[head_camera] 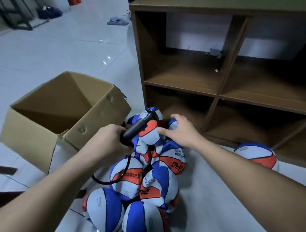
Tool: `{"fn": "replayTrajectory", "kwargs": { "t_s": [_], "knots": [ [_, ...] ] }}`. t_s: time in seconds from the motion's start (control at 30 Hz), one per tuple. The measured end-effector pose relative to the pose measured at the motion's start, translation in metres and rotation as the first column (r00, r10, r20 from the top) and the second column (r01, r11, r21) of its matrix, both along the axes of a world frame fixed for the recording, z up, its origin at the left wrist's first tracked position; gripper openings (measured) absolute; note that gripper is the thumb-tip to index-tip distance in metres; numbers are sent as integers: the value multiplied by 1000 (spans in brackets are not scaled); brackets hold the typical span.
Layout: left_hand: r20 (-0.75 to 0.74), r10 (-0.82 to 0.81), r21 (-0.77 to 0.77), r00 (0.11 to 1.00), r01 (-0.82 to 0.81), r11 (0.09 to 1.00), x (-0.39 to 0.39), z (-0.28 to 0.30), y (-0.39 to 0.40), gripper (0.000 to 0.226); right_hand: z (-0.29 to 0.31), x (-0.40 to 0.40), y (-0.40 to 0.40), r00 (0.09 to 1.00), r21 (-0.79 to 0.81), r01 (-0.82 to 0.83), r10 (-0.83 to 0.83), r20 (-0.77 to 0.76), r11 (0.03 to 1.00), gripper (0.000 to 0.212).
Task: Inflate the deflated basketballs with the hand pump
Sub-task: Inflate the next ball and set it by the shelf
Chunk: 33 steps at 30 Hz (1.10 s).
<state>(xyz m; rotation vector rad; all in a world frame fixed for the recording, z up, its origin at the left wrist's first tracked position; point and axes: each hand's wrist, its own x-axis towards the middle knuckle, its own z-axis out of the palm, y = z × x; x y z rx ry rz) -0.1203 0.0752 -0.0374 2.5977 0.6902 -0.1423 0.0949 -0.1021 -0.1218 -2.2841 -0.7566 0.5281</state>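
Black hand pump [139, 126] at centre frame, barrel angled up to the right, gripped at its lower end by the left hand [110, 141] with fingers curled round it. Thin black hose [124, 169] trailing from the lower end of the pump, looping down and left over the balls. Just right of the pump, the right hand [181, 129] with fingers spread and relaxed, thumb tip touching a limp white, orange and blue ball [150, 135] at the top of the pile, holding nothing. Below both hands, a heap of deflated basketballs [144, 185] (blue, white and orange panels, creased and sagging) spread from centre frame down to the bottom edge, lying on the pale tiled floor [62, 49]. One more ball [257, 155] apart from the heap at right, resting against the foot of a brown wooden shelf unit [217, 93] with open compartments filling the upper right. Open cardboard box [58, 113] at left of centre, flaps up, close beside the pile. Dark bundles and a grey slipper [117, 20] far off at the upper left.
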Motion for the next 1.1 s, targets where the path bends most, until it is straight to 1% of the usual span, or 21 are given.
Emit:
{"fn": "replayTrajectory", "kwargs": {
  "t_s": [0.03,0.07,0.17,0.23,0.27,0.33,0.47,0.5,0.57,0.6,0.63,0.7,0.77,0.83,0.93,1.03,1.1],
  "knots": [
    [5,30,35,1000,-30,999,-8,18,-9,14,0,-4,20,999,-20,-9,8,-43,1000,113],
    [42,79,-36,996,-77,996,-9,28,-14,13,-3,-7,38,998,-36,7,-9,-62,999,119],
    [0,198,-52,980,-198,979,-13,19,4,15,-15,-16,86,977,-65,186,-191,-91,980,131],
    [15,211,-58,977,-210,976,-16,17,14,14,-24,-17,107,947,-101,290,-301,-112,952,136],
    [17,211,-69,977,-209,975,-16,15,16,14,-29,-16,115,939,-117,316,-328,-102,942,134],
    [31,219,-81,975,-216,973,-16,11,19,13,-37,-11,123,937,-121,334,-343,-68,935,118],
    [14,213,-102,977,-210,972,-19,9,27,13,-44,-4,126,950,-68,304,-308,-61,950,66],
    [25,212,-103,977,-208,973,-19,10,28,12,-44,-5,122,945,-30,314,-315,-89,949,57],
    [50,229,-141,972,-220,965,-16,15,28,9,-36,-9,104,926,74,332,-310,-215,941,42],
    [66,243,-170,968,-229,958,-13,19,27,9,-29,-15,90,926,117,311,-274,-259,943,37],
    [86,251,-183,964,-232,955,-10,23,26,9,-23,-20,74,936,151,269,-221,-272,951,34],
    [114,248,-185,962,-225,957,-5,33,20,8,-10,-34,37,973,190,149,-109,-206,970,32],
    [137,218,-195,966,-190,962,2,41,8,8,-1,-48,1,997,196,49,-36,-70,979,34],
    [154,173,-228,973,-136,964,8,48,-8,9,7,-59,-32,1000,178,8,-9,9,984,38],
    [173,96,-300,980,-41,953,19,56,-33,11,14,-68,-81,998,127,-19,12,55,992,46],
    [187,54,-428,981,32,903,32,63,-59,12,25,-79,-124,988,115,-76,60,140,990,46],
    [166,25,-545,986,70,835,39,64,-74,15,31,-88,-149,984,126,-72,50,172,989,41]
  ]
}}
